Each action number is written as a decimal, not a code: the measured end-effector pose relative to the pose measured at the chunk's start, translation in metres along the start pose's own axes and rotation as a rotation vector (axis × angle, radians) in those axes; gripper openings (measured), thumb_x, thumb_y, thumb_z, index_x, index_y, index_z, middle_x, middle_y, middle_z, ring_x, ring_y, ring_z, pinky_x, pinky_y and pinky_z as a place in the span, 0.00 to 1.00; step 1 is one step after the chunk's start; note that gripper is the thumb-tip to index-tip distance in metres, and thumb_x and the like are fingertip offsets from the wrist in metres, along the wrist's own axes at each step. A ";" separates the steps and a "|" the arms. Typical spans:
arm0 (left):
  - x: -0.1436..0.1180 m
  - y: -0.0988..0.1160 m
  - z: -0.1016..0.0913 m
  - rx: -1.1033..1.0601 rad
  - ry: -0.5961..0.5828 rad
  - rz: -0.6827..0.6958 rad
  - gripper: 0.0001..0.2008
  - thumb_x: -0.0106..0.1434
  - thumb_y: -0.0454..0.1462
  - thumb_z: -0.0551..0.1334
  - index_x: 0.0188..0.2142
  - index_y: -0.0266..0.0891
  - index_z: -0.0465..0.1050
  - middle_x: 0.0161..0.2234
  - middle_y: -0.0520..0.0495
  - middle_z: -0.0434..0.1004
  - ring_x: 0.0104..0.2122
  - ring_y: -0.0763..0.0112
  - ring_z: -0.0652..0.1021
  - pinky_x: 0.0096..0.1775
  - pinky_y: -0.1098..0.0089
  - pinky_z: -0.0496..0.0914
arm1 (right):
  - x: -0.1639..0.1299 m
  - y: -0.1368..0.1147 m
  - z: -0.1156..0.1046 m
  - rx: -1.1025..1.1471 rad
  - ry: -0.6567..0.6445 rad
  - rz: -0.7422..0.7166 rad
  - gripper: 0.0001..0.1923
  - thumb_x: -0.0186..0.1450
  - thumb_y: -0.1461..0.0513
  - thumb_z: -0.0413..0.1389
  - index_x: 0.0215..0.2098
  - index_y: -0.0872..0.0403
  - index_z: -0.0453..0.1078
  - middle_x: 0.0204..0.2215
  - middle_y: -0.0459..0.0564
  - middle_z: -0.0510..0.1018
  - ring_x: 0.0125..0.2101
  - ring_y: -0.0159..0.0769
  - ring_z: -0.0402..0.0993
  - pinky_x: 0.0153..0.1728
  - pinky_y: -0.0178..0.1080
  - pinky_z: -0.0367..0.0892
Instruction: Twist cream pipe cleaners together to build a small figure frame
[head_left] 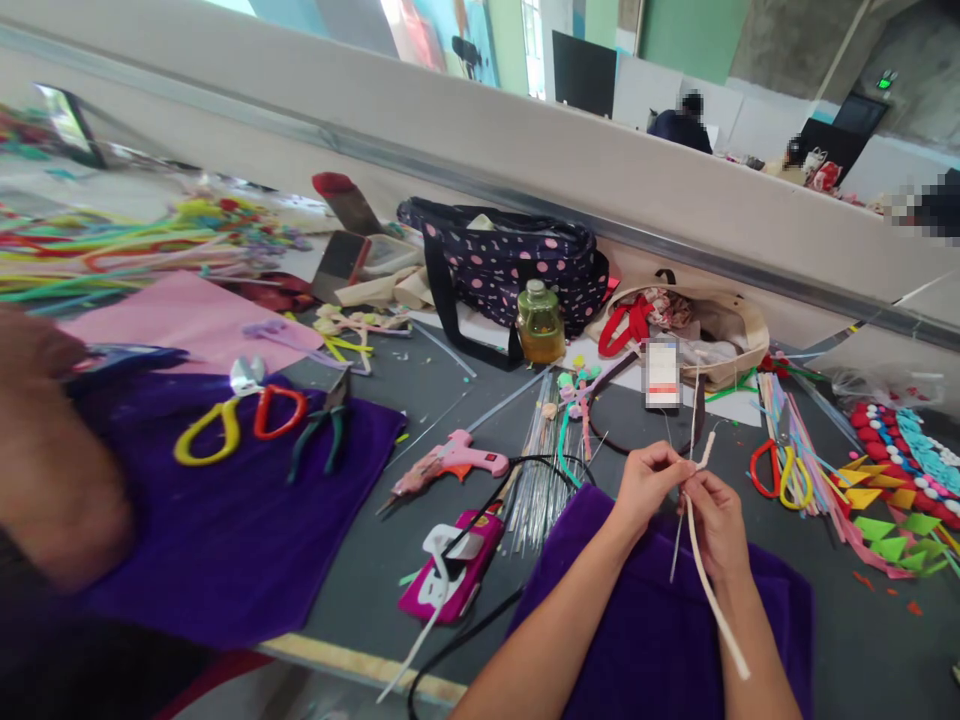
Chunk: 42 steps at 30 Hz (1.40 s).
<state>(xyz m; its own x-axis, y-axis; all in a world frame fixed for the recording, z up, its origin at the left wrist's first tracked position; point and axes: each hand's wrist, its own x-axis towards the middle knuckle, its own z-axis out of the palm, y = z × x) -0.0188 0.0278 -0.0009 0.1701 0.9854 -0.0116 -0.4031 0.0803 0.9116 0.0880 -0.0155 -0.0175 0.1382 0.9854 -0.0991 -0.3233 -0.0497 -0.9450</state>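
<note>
My left hand [646, 487] and my right hand [718, 520] meet over a purple cloth [780, 620] at the lower right. Both pinch a white pipe cleaner [716, 600], which forks near the top between my fingers and trails down past my right wrist. A thin metal wire [677, 545] hangs alongside it between the two hands. A dark hoop [609, 385] with pastel decorations lies just beyond my hands.
A pink glue gun [457, 462] and a pink power strip [450, 570] lie left of my hands. Scissors [240, 418] and pliers [321, 428] rest on another purple cloth, near another person's arm [52, 470]. A polka-dot bag [510, 262], yellow bottle [539, 322] and more scissors [780, 470] stand behind.
</note>
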 end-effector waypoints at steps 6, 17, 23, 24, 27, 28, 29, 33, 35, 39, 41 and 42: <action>0.001 -0.001 -0.001 -0.054 -0.033 -0.046 0.15 0.46 0.42 0.70 0.17 0.35 0.69 0.16 0.52 0.70 0.17 0.78 0.68 0.23 0.75 0.62 | 0.001 -0.003 0.001 0.034 -0.001 0.026 0.11 0.56 0.55 0.63 0.24 0.54 0.72 0.20 0.43 0.70 0.20 0.28 0.65 0.21 0.31 0.64; -0.003 0.003 0.003 -0.072 -0.048 -0.068 0.15 0.46 0.43 0.70 0.19 0.35 0.69 0.16 0.52 0.69 0.17 0.77 0.68 0.21 0.75 0.62 | 0.001 -0.004 0.000 -0.007 0.019 -0.012 0.11 0.56 0.56 0.63 0.23 0.55 0.71 0.18 0.42 0.71 0.18 0.27 0.64 0.21 0.30 0.62; 0.002 0.002 -0.002 -0.022 0.060 0.010 0.14 0.46 0.43 0.70 0.18 0.35 0.71 0.18 0.52 0.69 0.20 0.78 0.67 0.25 0.75 0.62 | 0.003 -0.004 -0.004 0.049 -0.041 0.104 0.11 0.55 0.55 0.64 0.26 0.55 0.73 0.19 0.42 0.72 0.18 0.26 0.66 0.20 0.30 0.65; 0.003 0.002 -0.002 -0.015 0.076 0.023 0.14 0.46 0.43 0.70 0.18 0.35 0.71 0.18 0.52 0.68 0.20 0.78 0.66 0.26 0.75 0.61 | 0.003 -0.004 -0.005 0.055 -0.055 0.123 0.11 0.54 0.55 0.64 0.26 0.55 0.73 0.19 0.42 0.72 0.18 0.26 0.66 0.20 0.30 0.65; 0.002 0.003 -0.002 -0.004 0.092 0.053 0.13 0.47 0.42 0.70 0.18 0.36 0.71 0.19 0.53 0.68 0.21 0.78 0.66 0.27 0.74 0.61 | 0.002 -0.003 -0.006 0.085 -0.091 0.171 0.11 0.54 0.56 0.65 0.27 0.55 0.73 0.20 0.42 0.73 0.18 0.26 0.67 0.21 0.29 0.67; 0.002 0.003 -0.002 0.000 0.094 0.062 0.13 0.48 0.42 0.70 0.18 0.36 0.71 0.19 0.53 0.67 0.21 0.78 0.66 0.27 0.74 0.61 | 0.002 -0.003 -0.006 0.098 -0.099 0.181 0.11 0.54 0.56 0.65 0.28 0.55 0.74 0.20 0.43 0.73 0.19 0.26 0.68 0.21 0.29 0.67; 0.001 0.004 -0.002 0.004 0.095 0.071 0.13 0.48 0.42 0.70 0.19 0.36 0.71 0.20 0.53 0.67 0.22 0.78 0.66 0.27 0.74 0.61 | 0.001 -0.002 -0.006 0.109 -0.102 0.187 0.11 0.54 0.56 0.65 0.28 0.55 0.74 0.21 0.43 0.74 0.19 0.26 0.68 0.21 0.29 0.67; -0.001 0.005 -0.001 -0.006 0.094 0.080 0.12 0.49 0.41 0.69 0.19 0.36 0.71 0.20 0.53 0.65 0.21 0.79 0.66 0.26 0.75 0.60 | 0.001 -0.001 -0.004 0.153 -0.122 0.201 0.10 0.54 0.58 0.66 0.29 0.55 0.74 0.22 0.44 0.75 0.21 0.27 0.70 0.22 0.29 0.69; -0.001 0.005 0.000 -0.015 0.097 0.073 0.13 0.48 0.42 0.70 0.19 0.36 0.71 0.20 0.53 0.65 0.21 0.79 0.65 0.25 0.74 0.60 | 0.001 -0.001 -0.003 0.181 -0.145 0.205 0.11 0.53 0.58 0.66 0.29 0.56 0.73 0.22 0.45 0.75 0.22 0.28 0.71 0.24 0.30 0.70; -0.002 0.005 0.000 0.016 0.098 0.088 0.13 0.49 0.42 0.69 0.19 0.36 0.71 0.20 0.53 0.64 0.21 0.78 0.66 0.25 0.74 0.60 | 0.000 0.000 0.000 0.226 -0.187 0.214 0.10 0.55 0.58 0.65 0.29 0.55 0.73 0.21 0.44 0.73 0.20 0.26 0.69 0.21 0.28 0.69; -0.002 0.005 -0.001 0.058 0.096 0.122 0.12 0.51 0.41 0.68 0.20 0.36 0.70 0.20 0.53 0.65 0.21 0.78 0.66 0.25 0.74 0.60 | 0.000 0.000 0.000 0.233 -0.188 0.213 0.10 0.55 0.58 0.65 0.29 0.55 0.72 0.21 0.43 0.72 0.19 0.25 0.67 0.18 0.27 0.68; -0.003 0.005 -0.001 0.083 0.099 0.143 0.12 0.52 0.41 0.67 0.20 0.36 0.70 0.20 0.53 0.65 0.22 0.78 0.66 0.26 0.74 0.60 | -0.001 -0.001 0.001 0.233 -0.185 0.213 0.10 0.55 0.57 0.65 0.29 0.55 0.72 0.20 0.43 0.72 0.18 0.24 0.66 0.17 0.26 0.67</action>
<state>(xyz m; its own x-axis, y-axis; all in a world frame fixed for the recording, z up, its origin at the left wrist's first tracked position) -0.0223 0.0257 0.0034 0.0256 0.9962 0.0838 -0.3409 -0.0701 0.9375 0.0876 -0.0160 -0.0167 -0.1197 0.9708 -0.2078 -0.5340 -0.2394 -0.8109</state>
